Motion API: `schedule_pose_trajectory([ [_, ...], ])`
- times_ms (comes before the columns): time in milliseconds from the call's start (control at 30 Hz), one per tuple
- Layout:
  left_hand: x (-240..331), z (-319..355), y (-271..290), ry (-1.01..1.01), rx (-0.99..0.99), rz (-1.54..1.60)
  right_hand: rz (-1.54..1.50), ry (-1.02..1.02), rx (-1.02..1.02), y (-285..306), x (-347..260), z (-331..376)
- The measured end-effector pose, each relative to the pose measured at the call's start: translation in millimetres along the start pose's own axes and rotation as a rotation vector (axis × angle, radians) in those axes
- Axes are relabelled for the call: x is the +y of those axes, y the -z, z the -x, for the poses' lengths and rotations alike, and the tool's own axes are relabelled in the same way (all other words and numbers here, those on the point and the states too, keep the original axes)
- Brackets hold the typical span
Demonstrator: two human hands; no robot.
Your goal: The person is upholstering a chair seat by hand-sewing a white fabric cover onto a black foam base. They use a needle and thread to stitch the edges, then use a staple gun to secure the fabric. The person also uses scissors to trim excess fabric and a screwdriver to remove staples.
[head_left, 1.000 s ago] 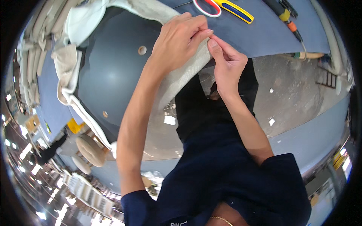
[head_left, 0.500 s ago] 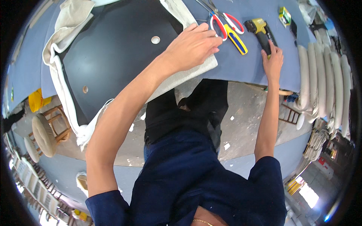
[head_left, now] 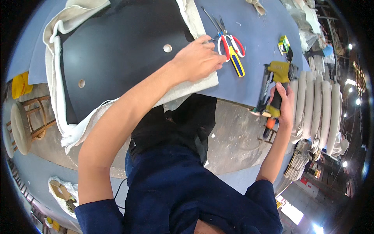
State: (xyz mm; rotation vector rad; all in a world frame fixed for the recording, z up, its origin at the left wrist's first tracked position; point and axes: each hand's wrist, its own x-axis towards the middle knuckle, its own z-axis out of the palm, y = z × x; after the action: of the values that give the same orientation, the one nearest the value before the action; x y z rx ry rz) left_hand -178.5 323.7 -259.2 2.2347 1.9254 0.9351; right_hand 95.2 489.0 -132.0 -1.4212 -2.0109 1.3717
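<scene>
One person's two hands were at work: the left hand [head_left: 200, 60], its fingers curled together, lay on cream woven fabric [head_left: 194, 86] at the near right corner of one black, smooth panel [head_left: 124, 50] with two round holes in view; whether it pinched the cloth could not be told. The right hand [head_left: 287, 104] was wrapped around the grip of one olive-green and black staple gun [head_left: 279, 70] with an orange fitting at its base, held over the desk's near right corner. Right of the panel lay one pair of scissors with red and white handles [head_left: 241, 48], blades apart, and just beside them one yellow and blue handle [head_left: 237, 64]. One beige cloth scrap [head_left: 258, 6] lay toward the far edge. The desk [head_left: 245, 87] was blue-grey; the panel reached past its near edge. Beyond the right edge stood at least five thick beige cushions [head_left: 308, 105] in a row, and at left one brown wooden stool with a round beige seat [head_left: 20, 128]. One small green and yellow box [head_left: 283, 45] sat near the desk's right edge, its contents hidden; one brown carton [head_left: 60, 190] lay in pale plastic at lower left.
</scene>
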Motion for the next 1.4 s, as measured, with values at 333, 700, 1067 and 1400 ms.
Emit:
schedule_pose_trajectory([
  [333, -0.1, -1.1, -7.0, -0.001, 0.044, -0.031, -0.315, -0.001, -0.18, -96.6, 11.9, 82.9],
  [700, 2.4, -3.4, -6.6, 0.0, 0.003, -0.05, -0.232, -0.07, -0.152, -122.2, 5.7, 85.0],
  [1067, -15.9, 10.8, 42.7, 0.047, 0.27, -0.284, -0.097, -0.24, -0.285, -134.0, -30.6, 56.1],
  [1400, 10.7, -15.4, -40.3, 0.055, 0.398, -0.201, 0.246, 0.315, 0.033, -49.2, 11.5, 25.8],
])
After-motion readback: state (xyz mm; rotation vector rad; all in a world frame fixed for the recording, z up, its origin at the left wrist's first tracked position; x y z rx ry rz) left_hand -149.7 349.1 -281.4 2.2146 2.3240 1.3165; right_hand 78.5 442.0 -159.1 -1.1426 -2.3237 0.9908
